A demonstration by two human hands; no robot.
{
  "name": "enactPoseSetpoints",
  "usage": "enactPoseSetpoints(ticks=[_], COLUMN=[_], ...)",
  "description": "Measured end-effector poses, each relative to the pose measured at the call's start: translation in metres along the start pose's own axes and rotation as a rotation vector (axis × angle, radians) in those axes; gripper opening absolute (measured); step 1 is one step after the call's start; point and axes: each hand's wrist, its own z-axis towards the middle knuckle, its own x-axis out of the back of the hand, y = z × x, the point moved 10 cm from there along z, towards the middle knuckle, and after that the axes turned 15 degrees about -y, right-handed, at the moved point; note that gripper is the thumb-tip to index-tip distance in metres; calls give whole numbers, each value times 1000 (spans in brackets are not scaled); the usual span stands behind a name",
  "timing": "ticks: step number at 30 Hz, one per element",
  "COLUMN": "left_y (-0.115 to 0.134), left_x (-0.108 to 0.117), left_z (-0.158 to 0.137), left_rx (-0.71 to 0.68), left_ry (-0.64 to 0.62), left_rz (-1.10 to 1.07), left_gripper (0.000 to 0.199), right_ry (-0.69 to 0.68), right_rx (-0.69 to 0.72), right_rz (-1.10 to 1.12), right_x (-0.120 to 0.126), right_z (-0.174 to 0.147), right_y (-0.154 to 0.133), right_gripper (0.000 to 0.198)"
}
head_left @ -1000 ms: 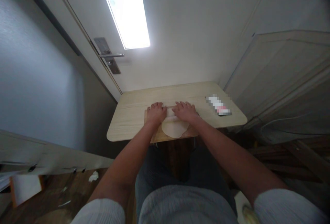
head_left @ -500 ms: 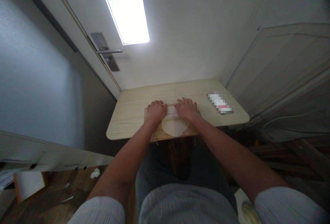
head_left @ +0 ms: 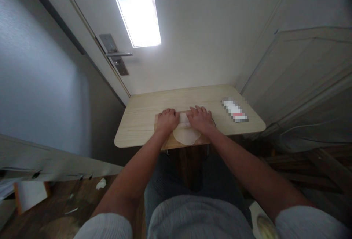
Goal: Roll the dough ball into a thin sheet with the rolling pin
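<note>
A thin, rounded sheet of pale dough (head_left: 187, 136) lies on a wooden board (head_left: 168, 143) at the table's near edge. My left hand (head_left: 167, 120) presses palm-down over the left side of the dough, fingers bent forward. On the opposite side my right hand (head_left: 201, 119) presses in the same way, level with the left. Between them runs a faint pale bar (head_left: 184, 125), which looks like a rolling pin with its ends under my palms. The palms hide most of it. A thin dark curved edge shows beside my right wrist.
The light wooden table (head_left: 137, 121) stands against a white door with a metal handle (head_left: 118, 54). A phone (head_left: 235, 110), its screen blurred out, lies on the table's right side. Below at right is a pale container (head_left: 262, 224). Crumpled paper (head_left: 101, 184) lies on the floor at left.
Both hands have moved slightly toward me over the dough, with the fingertips a little lower. The board and phone look unmoved. The view has shifted slightly.
</note>
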Motion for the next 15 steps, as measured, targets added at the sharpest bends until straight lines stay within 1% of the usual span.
enactPoseSetpoints(ticks=[6, 10, 15], left_y=[5, 6, 6], left_x=[4, 1, -1], left_z=[-9, -13, -17], left_rx=[-17, -20, -15], left_ry=[5, -17, -28], left_rz=[-6, -7, -9], left_gripper=[46, 45, 45], right_ry=[28, 54, 51], right_rx=[-2, 2, 7], right_rz=[-35, -37, -41], right_x=[0, -3, -3], right_z=[-9, -12, -19], right_y=[-2, -2, -4], right_gripper=[55, 56, 57])
